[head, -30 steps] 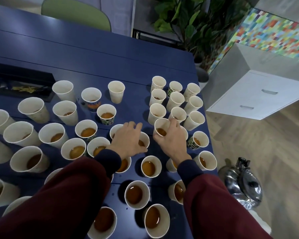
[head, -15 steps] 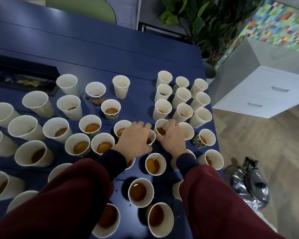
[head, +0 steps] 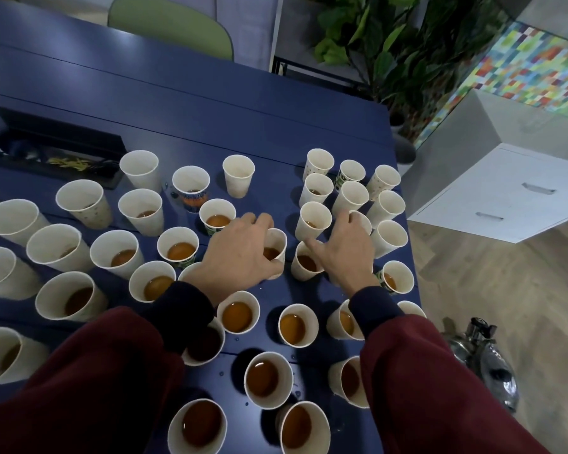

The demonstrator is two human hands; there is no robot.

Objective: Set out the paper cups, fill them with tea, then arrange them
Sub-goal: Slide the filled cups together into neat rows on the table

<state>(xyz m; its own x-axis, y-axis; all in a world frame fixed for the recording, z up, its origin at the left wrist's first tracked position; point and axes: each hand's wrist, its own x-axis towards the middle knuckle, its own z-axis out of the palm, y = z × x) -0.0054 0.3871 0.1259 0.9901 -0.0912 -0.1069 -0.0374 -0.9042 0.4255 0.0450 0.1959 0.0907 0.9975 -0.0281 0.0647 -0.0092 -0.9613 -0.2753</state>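
At frame centre the left hand (head: 240, 257) curls round a tea-filled paper cup (head: 277, 242), while the right hand (head: 341, 253) spreads over neighbouring cups (head: 365, 224), its grip hidden.

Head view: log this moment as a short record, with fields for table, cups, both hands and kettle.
table: dark blue table, crowded with paper cups
cups: many hold tea; a tight block stands at the far right, the others are loosely spread
left: left hand grips a part-filled cup
right: right hand is spread over cups beside the block; grip unclear
kettle: metal kettle on the floor, right of the table
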